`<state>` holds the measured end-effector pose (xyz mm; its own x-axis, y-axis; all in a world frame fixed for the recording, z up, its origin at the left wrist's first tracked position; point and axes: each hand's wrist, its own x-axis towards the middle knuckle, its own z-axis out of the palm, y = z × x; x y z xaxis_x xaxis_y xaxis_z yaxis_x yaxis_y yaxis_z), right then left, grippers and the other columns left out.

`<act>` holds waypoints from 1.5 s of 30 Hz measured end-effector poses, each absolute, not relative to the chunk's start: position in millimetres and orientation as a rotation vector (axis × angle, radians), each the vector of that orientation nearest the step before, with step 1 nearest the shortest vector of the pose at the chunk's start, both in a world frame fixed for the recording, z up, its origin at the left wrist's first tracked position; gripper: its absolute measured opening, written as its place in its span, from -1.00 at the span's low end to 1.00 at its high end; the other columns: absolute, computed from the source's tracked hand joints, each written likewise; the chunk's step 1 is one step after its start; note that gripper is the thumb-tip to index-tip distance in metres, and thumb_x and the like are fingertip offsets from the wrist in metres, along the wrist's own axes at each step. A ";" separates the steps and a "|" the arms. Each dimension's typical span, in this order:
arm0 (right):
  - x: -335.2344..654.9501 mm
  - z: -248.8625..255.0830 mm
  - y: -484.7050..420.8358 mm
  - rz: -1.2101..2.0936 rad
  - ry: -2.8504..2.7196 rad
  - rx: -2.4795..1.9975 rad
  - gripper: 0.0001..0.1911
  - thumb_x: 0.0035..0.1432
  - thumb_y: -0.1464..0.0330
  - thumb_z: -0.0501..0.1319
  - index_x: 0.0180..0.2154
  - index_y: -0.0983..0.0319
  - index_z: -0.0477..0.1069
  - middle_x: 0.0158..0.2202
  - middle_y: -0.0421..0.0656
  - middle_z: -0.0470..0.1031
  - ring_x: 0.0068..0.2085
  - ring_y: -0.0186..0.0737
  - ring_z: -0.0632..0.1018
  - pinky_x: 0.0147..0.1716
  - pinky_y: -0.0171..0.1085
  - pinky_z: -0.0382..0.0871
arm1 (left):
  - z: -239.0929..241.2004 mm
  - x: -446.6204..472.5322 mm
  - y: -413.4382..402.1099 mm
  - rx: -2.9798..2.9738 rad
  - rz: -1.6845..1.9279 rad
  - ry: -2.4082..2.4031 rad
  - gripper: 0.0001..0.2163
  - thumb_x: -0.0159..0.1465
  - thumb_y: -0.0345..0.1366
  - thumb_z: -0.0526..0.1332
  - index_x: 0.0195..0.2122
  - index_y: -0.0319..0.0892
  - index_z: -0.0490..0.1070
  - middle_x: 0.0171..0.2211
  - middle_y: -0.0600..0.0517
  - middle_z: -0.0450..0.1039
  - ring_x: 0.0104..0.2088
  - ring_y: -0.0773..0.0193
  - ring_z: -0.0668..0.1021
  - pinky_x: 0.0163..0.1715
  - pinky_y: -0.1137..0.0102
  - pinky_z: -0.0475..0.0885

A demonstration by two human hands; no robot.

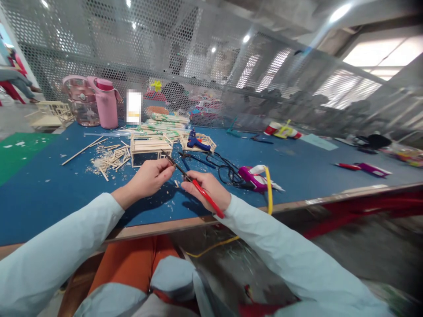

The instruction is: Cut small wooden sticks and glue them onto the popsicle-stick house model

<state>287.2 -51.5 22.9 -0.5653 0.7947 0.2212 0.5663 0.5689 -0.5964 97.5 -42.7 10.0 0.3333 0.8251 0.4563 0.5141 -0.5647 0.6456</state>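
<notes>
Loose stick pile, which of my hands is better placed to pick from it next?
Probably your left hand: it is nearer the stick pile, though whether its fingers hold something is unclear. Your right hand grips the red-handled tool.

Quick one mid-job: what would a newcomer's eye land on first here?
Probably the red-handled tool in the right grip, over the near edge of the blue table. Next, perhaps, the pink bottle standing at the back left, then the purple tool beside the black cord.
</notes>
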 end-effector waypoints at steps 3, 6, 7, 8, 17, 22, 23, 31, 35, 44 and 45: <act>291.2 21.2 -52.2 0.669 -2.336 -1.093 -0.64 0.08 0.09 0.09 -0.49 0.27 0.25 -0.63 -0.32 0.16 -0.56 -0.44 0.17 -0.54 -0.41 0.07 | 7.9 98.3 -42.5 2.242 1.068 1.186 -0.74 0.21 -0.22 -0.04 -0.58 -0.21 0.22 -0.63 0.14 0.16 -0.55 0.42 0.24 -0.53 0.51 0.15; 293.1 17.9 -53.0 0.669 -2.333 -1.103 -0.66 0.08 0.11 0.09 -0.50 0.27 0.25 -0.64 -0.33 0.14 -0.57 -0.44 0.16 -0.56 -0.41 0.06 | 5.2 99.7 -42.8 2.267 1.038 1.203 -0.73 0.21 -0.21 -0.04 -0.57 -0.21 0.24 -0.63 0.14 0.18 -0.55 0.42 0.25 -0.52 0.51 0.16; 293.0 16.6 -53.5 0.653 -2.331 -1.113 -0.66 0.08 0.12 0.09 -0.49 0.27 0.26 -0.65 -0.33 0.14 -0.58 -0.44 0.15 -0.56 -0.41 0.06 | 4.2 100.3 -43.0 2.274 1.036 1.219 -0.73 0.22 -0.22 -0.04 -0.56 -0.22 0.25 -0.63 0.14 0.19 -0.56 0.42 0.26 -0.52 0.51 0.16; 292.5 15.4 -54.0 0.624 -2.328 -1.127 -0.67 0.09 0.12 0.09 -0.49 0.27 0.27 -0.65 -0.32 0.15 -0.58 -0.44 0.16 -0.56 -0.41 0.07 | 3.3 101.0 -43.4 2.284 1.041 1.237 -0.73 0.22 -0.22 -0.04 -0.54 -0.22 0.27 -0.63 0.14 0.21 -0.56 0.42 0.27 -0.52 0.51 0.17; 281.4 11.0 -60.8 0.377 -2.283 -1.110 -0.63 0.09 0.12 0.09 -0.24 0.29 0.33 -0.43 -0.13 0.39 -0.43 -0.30 0.37 -0.39 -0.36 0.19 | 1.5 103.0 -48.8 2.546 1.071 1.181 -0.73 0.26 -0.30 -0.09 -0.29 -0.22 0.40 -0.35 -0.05 0.44 -0.34 0.30 0.45 -0.32 0.47 0.30; 276.2 11.9 -60.5 0.412 -2.196 -1.135 -0.66 0.16 0.15 0.01 -0.46 0.26 0.31 -0.59 -0.22 0.32 -0.54 -0.38 0.30 -0.47 -0.39 0.14 | -2.1 108.3 -52.5 2.612 0.949 1.085 -0.76 0.25 -0.29 -0.05 -0.39 -0.21 0.38 -0.45 -0.02 0.42 -0.42 0.31 0.44 -0.39 0.48 0.29; 278.7 14.3 -58.0 0.414 -2.181 -1.150 -0.65 0.16 0.14 0.00 -0.47 0.26 0.31 -0.59 -0.22 0.32 -0.53 -0.38 0.31 -0.47 -0.39 0.14 | -2.5 108.2 -51.6 2.568 0.960 1.098 -0.75 0.25 -0.27 -0.04 -0.39 -0.21 0.38 -0.45 -0.01 0.43 -0.43 0.32 0.44 -0.39 0.48 0.28; 344.7 23.3 -28.0 0.093 -2.175 -1.817 -0.72 -0.09 0.29 0.21 -0.28 0.24 0.28 -0.64 -0.27 0.32 -0.62 -0.35 0.28 -0.58 -0.37 0.09 | -8.0 85.8 -23.7 2.344 0.722 1.706 -0.72 0.19 -0.13 0.04 -0.36 -0.13 0.50 -0.44 -0.02 0.50 -0.45 0.24 0.46 -0.47 0.44 0.23; 363.7 10.1 -19.4 0.037 -2.302 -1.806 -0.80 -0.04 0.36 0.15 -0.28 0.25 0.33 -0.56 -0.18 0.40 -0.55 -0.31 0.36 -0.53 -0.35 0.15 | -10.0 92.7 -19.9 2.470 0.521 1.725 -0.72 0.19 -0.13 0.04 -0.32 -0.09 0.51 -0.32 -0.04 0.51 -0.35 0.20 0.48 -0.45 0.44 0.25; 315.3 32.8 -18.2 0.072 -2.327 -1.372 -0.76 0.06 0.35 0.14 -0.23 0.25 0.47 -0.32 -0.07 0.49 -0.32 -0.21 0.46 -0.29 -0.25 0.25 | -11.7 86.9 -21.3 2.133 0.916 1.678 -0.72 0.15 -0.13 0.09 -0.33 -0.16 0.53 -0.37 -0.02 0.52 -0.39 0.22 0.49 -0.39 0.41 0.30; 299.5 31.8 -13.5 0.183 -2.312 -1.305 -0.76 0.06 0.32 0.14 -0.23 0.25 0.48 -0.41 -0.11 0.50 -0.38 -0.25 0.45 -0.33 -0.28 0.25 | -11.6 85.9 -21.0 2.083 0.974 1.638 -0.71 0.15 -0.12 0.10 -0.33 -0.17 0.53 -0.37 -0.01 0.53 -0.40 0.24 0.49 -0.39 0.42 0.31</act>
